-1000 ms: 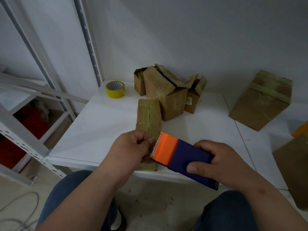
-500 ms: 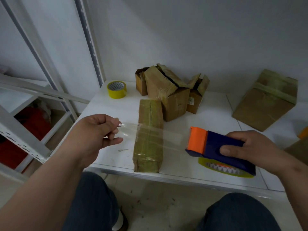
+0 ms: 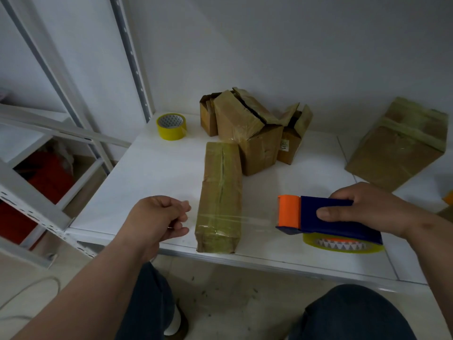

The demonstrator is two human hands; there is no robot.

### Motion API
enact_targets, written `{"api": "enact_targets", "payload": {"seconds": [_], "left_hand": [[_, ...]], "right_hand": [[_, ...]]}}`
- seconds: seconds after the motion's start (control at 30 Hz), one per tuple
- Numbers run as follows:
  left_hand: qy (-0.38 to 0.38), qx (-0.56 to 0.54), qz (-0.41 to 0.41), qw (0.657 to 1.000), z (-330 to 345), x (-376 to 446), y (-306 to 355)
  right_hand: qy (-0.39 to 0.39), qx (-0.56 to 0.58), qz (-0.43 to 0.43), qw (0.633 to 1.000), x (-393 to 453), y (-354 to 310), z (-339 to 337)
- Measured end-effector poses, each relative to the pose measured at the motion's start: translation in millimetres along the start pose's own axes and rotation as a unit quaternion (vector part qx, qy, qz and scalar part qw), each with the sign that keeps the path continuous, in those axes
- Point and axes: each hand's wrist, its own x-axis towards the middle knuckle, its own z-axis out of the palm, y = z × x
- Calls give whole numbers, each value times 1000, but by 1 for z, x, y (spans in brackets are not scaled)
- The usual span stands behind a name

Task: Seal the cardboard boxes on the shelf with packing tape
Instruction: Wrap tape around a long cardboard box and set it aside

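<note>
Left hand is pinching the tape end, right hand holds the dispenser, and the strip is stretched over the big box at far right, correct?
Not that box. The head view shows the strip crossing the long narrow box between the left hand and right hand with the dispenser; the rest holds.

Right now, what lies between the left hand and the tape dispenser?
In the head view, the long cardboard box lies between the left hand and the tape dispenser, with a clear tape strip stretched across it.
</note>
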Motion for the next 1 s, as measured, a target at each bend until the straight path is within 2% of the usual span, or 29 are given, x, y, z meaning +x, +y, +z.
{"api": "enact_targets", "payload": {"seconds": [0.2,0.37,0.5,0.6,0.7,0.77,0.83,0.87,0.93,1.0], "left_hand": [[23,48,-5,999,5,5,-11],[49,166,7,985,16,1,-18],[20,314,19,949,24,1,-15],[-35,430,39,901,27,8,-26],[2,406,113,907,26,8,-39],[53,328,191,924,27,0,-38],[36,252,245,936,34,-11,-33],[4,261,268,927,38,-15,-30],[-60,349,281,892,47,-16,-34],[-72,407,257,874,51,-11,-40]], "right_hand": [[-17,-36,19,999,13,2,6],[-28,-89,30,995,26,-2,23],[-31,-147,9,989,39,-15,46],[-23,-174,-6,984,44,-28,58],[-27,-185,-12,982,47,-34,60],[-32,-185,-12,982,46,-35,61],[-32,-183,-9,983,45,-35,61],[-32,-185,-9,982,45,-36,61],[-32,-193,-13,980,44,-39,61],[-31,-202,-17,979,46,-41,61]]}}
